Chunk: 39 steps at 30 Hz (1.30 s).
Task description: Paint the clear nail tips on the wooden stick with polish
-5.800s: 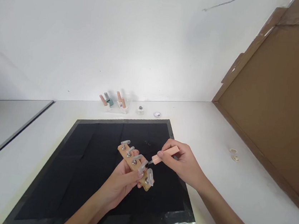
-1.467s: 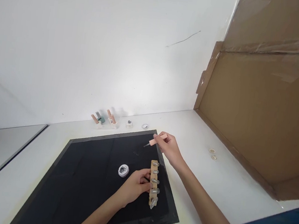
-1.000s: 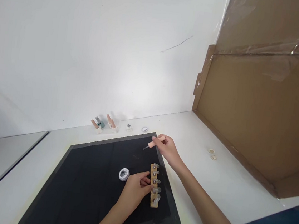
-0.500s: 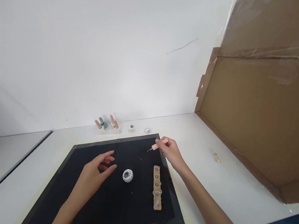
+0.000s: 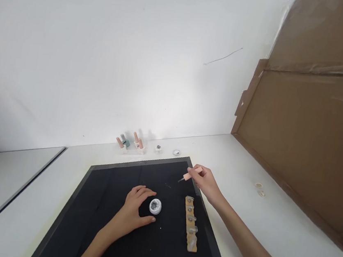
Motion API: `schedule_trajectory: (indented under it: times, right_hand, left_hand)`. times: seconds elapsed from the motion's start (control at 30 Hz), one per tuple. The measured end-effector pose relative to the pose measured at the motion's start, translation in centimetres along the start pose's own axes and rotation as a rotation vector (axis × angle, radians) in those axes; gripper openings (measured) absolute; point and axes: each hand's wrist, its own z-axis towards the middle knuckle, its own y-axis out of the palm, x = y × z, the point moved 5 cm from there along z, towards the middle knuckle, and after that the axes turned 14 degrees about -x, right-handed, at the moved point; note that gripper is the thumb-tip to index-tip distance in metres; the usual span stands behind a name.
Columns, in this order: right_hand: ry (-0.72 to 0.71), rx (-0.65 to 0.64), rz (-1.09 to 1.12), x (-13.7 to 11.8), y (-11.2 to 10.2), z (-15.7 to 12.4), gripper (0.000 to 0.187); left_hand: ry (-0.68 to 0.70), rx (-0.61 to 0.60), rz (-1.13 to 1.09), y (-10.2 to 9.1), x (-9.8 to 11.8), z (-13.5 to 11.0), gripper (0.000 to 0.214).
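My right hand (image 5: 204, 181) pinches the peach handle of a nail polish brush (image 5: 191, 173), its bristles pointing down and left over the black mat. My left hand (image 5: 136, 208) lies low on the mat with thumb and fingers spread around the left side of a small white round jar (image 5: 155, 206). The jar stands uncovered, with greyish-white stuff inside. I cannot tell whether a fingertip touches it. Right of the jar lies a tan strip (image 5: 190, 225) bearing several clear nail tips.
Along the wall stand several nail polish bottles (image 5: 138, 144), a small open bottle (image 5: 158, 148) and a round white lid (image 5: 176, 152). Two small ring-like pieces (image 5: 258, 185) lie at the right. A cardboard panel (image 5: 301, 131) leans on that side. The black mat (image 5: 104, 203) covers the table's middle.
My left hand has moved right and down to the jar, its fingers now around it. My right hand still holds the brush above the mat. The whole view has shifted slightly.
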Motion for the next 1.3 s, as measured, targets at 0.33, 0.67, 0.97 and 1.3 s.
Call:
schedule_trajectory:
  times: [0.33,0.67,0.97,1.3]
  right_hand:
    - [0.011,-0.048,-0.056,-0.6,1.6,-0.6,0.033]
    - [-0.388,-0.335,-0.35,-2.2,5.4,-3.5,0.005]
    - [-0.542,-0.366,-0.479,-3.0,6.7,-4.1,0.006]
    - [-0.525,-0.376,-0.551,-2.6,7.2,-4.2,0.004]
  left_hand:
    - [0.019,0.158,-0.085,0.0,1.3,-0.3,0.031]
    - [0.047,0.318,-0.367,-0.5,1.5,-1.4,0.028]
    - [0.028,0.238,-0.482,-0.1,1.4,-1.4,0.026]
    - [-0.011,0.23,-0.309,-0.2,1.8,-1.3,0.023]
